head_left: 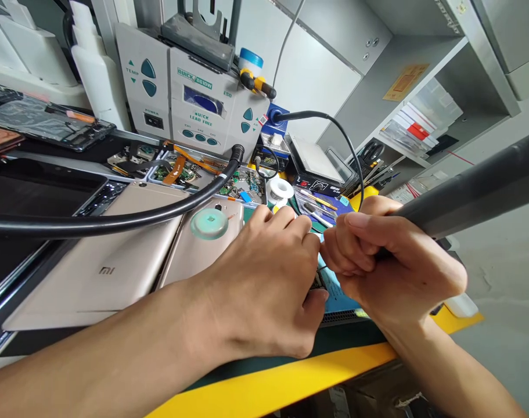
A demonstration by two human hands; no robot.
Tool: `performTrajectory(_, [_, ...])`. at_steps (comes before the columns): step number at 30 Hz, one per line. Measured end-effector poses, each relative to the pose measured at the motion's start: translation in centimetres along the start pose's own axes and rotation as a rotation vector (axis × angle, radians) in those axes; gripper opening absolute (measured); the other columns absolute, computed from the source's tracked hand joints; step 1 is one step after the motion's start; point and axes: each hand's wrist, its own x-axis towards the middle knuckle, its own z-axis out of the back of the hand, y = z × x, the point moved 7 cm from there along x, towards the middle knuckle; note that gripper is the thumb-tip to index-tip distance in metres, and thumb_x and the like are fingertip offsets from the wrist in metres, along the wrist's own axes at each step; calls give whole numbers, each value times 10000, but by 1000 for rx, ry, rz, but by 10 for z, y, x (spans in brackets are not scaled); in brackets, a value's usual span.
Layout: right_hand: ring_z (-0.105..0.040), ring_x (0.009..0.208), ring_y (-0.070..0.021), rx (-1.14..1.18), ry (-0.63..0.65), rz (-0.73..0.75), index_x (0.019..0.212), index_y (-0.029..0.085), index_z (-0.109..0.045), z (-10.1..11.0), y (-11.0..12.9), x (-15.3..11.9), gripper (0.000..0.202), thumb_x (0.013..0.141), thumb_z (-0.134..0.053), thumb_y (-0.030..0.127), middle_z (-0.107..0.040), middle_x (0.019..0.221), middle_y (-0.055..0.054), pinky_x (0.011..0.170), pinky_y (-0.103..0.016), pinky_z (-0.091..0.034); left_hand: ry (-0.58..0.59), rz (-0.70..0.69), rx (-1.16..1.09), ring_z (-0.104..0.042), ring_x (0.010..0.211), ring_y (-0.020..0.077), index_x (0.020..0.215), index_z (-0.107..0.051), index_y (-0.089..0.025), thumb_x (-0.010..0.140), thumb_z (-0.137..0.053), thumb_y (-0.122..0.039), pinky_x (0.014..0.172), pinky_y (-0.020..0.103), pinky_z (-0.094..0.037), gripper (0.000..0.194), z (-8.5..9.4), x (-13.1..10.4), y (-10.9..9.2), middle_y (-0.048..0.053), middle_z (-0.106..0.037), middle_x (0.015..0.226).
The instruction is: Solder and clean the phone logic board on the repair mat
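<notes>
My left hand is closed low over the work area, knuckles up. Its fingertips are hidden, so what it grips cannot be made out. Close beside it, my right hand is wrapped round a thick dark grey cylindrical handle, which runs out to the upper right; its far end is out of view. Between and below the hands show a light-blue surface and a small bit of circuit board, mostly covered. A black cable drops behind my right hand.
A hot-air station stands at the back, its thick black hose crossing left over the phone back covers. Behind my hands are circuit boards, a solder spool and tools. A yellow edge runs in front.
</notes>
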Motion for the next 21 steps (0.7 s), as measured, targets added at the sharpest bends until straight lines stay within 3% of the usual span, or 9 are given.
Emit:
performTrajectory(5, [-275,332,-84,12,19,-12,468,234,-380,-3,-1,0,466,723,-769,202,-304,381,71,333,-260,-224,-7,-3,2,-535,947,309,919,-639,-178,870,-599,-374,834,532,-439,207,1,1,0,76,-603,954])
performTrajectory(11, [-252,339,-82,37,-63,5,474,233,-406,5,4,5,379,698,-702,158,-331,390,66,350,-263,-209,-51,-17,23,-545,904,310,870,-624,-179,858,-612,-354,776,513,-451,176,3,0,0,86,-615,926])
performTrajectory(16, [-231,346,-81,154,-268,120,470,218,-437,50,25,16,320,718,-624,145,-324,405,59,328,-256,-176,-210,-64,-25,-575,980,294,974,-613,-151,870,-668,-285,833,498,-490,178,12,-5,-5,95,-648,1006])
performTrajectory(21, [-235,328,-79,202,-359,102,466,226,-430,88,23,27,319,696,-643,163,-323,391,64,313,-264,-162,-313,-185,4,-590,1117,279,1231,-518,-135,877,-748,-261,992,505,-503,441,19,-12,-16,141,-663,1198])
